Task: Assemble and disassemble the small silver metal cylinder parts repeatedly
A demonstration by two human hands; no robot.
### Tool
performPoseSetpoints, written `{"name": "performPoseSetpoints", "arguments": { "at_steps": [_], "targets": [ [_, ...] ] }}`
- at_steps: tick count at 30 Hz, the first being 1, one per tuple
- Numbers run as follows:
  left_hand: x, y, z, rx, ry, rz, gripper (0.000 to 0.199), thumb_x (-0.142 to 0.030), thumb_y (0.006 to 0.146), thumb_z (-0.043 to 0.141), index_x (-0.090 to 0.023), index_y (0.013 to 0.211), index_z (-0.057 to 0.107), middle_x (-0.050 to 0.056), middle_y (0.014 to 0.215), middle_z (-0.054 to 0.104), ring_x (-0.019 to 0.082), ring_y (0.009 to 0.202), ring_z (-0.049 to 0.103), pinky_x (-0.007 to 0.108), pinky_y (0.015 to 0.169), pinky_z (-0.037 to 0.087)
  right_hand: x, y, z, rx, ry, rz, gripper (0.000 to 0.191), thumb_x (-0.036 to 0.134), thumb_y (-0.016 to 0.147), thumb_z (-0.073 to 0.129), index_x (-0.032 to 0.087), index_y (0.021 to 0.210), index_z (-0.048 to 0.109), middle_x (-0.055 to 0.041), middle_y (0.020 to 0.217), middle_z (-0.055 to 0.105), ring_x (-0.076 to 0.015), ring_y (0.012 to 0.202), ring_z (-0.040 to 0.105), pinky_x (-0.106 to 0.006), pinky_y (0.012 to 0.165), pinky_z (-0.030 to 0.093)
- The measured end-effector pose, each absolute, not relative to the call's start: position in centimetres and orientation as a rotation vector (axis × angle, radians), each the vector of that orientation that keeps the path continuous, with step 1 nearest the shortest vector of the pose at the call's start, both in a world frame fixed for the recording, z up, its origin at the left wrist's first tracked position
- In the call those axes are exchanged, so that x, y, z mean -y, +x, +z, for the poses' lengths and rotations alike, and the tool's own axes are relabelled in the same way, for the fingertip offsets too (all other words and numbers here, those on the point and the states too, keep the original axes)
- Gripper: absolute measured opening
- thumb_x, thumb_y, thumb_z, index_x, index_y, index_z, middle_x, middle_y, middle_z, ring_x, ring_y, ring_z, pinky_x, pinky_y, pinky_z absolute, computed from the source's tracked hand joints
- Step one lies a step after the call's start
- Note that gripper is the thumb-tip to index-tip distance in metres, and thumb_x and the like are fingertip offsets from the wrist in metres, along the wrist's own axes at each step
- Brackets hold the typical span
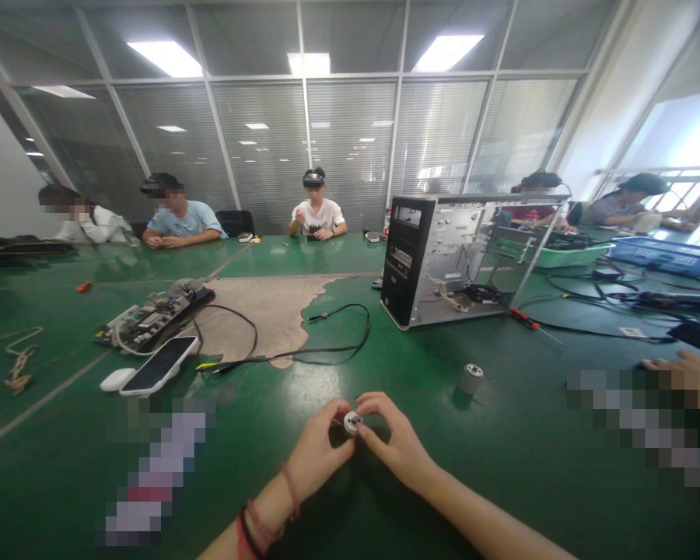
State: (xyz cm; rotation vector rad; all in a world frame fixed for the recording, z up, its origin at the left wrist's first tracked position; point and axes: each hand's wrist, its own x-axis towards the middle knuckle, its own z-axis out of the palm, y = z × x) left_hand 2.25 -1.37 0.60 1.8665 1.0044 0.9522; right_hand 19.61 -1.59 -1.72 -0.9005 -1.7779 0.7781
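Near the front middle of the green table, a small round whitish metal part (pixel 353 422) with dark spots on its face is held between both hands. My left hand (pixel 320 447) grips it from the left with thumb and fingers, and bands circle that wrist. From the right, my right hand (pixel 393 439) has its thumb and fingertips curled against the same part. A silvery cylinder (pixel 471 379) with a holed top stands upright on the table, to the right and farther back.
An open computer case (pixel 405 264) stands behind, with a red screwdriver (pixel 525 317) beside it. Left are a phone (pixel 160 365), circuit boards (pixel 157 315) and black cables (pixel 257 358). Another person's hand (pixel 691 377) rests at the right edge. Several people sit across the table.
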Motion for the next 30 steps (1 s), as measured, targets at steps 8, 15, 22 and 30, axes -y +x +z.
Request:
{"name": "performPoseSetpoints", "arguments": {
  "at_steps": [8,15,22,30],
  "targets": [
    [1.0,1.9,-0.2,-1.062,1.942,0.936,0.027,-0.006,0.068,0.056,-0.018,0.093,0.056,0.001,0.087,0.061,0.017,0.081,0.057,0.024,0.074,0.043,1.2,18.9,-1.5,1.802,-0.889,0.724,0.013,0.017,0.081,0.055,0.02,0.094,0.058,-0.0067,0.102,0.056,-0.0206,0.102,0.053,-0.033,0.089,0.041],
    [1.0,1.9,0.0,-1.095,1.982,0.908,0.023,-0.009,0.07,0.055,-0.018,0.091,0.054,0.0,0.086,0.06,0.016,0.08,0.056,0.024,0.073,0.043,1.2,18.3,-1.4,1.798,-0.867,0.739,0.01,0.016,0.082,0.056,0.02,0.09,0.058,-0.006,0.1,0.057,-0.0191,0.101,0.054,-0.031,0.09,0.041],
    [1.1,1.9,0.1,-1.1,1.979,0.897,0.022,-0.01,0.071,0.054,-0.018,0.091,0.053,0.0,0.085,0.06,0.015,0.078,0.056,0.024,0.072,0.043,1.1,18.3,-1.1,1.782,-0.889,0.755,0.006,0.017,0.083,0.055,0.02,0.087,0.059,-0.0062,0.1,0.057,-0.0189,0.1,0.054,-0.032,0.09,0.04],
    [1.1,2.0,0.3,-1.092,1.986,0.888,0.019,-0.009,0.072,0.054,-0.018,0.088,0.053,0.0,0.082,0.059,0.015,0.076,0.056,0.024,0.069,0.042,1.1,18.4,-0.8,1.775,-0.859,0.732,0.008,0.016,0.083,0.055,0.02,0.087,0.06,-0.0049,0.095,0.057,-0.0181,0.096,0.055,-0.03,0.086,0.042]
  ]
}}
